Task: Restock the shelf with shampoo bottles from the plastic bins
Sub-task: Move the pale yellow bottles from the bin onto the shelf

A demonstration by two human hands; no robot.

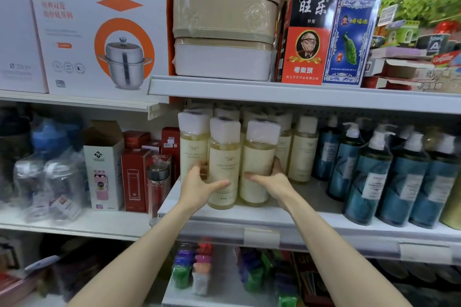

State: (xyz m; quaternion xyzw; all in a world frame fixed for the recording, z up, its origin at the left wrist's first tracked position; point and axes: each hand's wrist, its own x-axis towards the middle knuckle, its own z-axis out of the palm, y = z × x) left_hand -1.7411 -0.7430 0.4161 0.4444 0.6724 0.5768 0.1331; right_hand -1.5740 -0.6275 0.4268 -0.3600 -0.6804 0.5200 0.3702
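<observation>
Placement is under way: left hand (199,182) and right hand (273,179) each clasp a pale shampoo bottle (223,164) on the shelf (262,219), likely needing release next.

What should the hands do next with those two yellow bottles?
Probably slide them back. The left hand and right hand each hold a front bottle near the shelf edge, ahead of the other bottles, so pushing back would line them up.
</observation>
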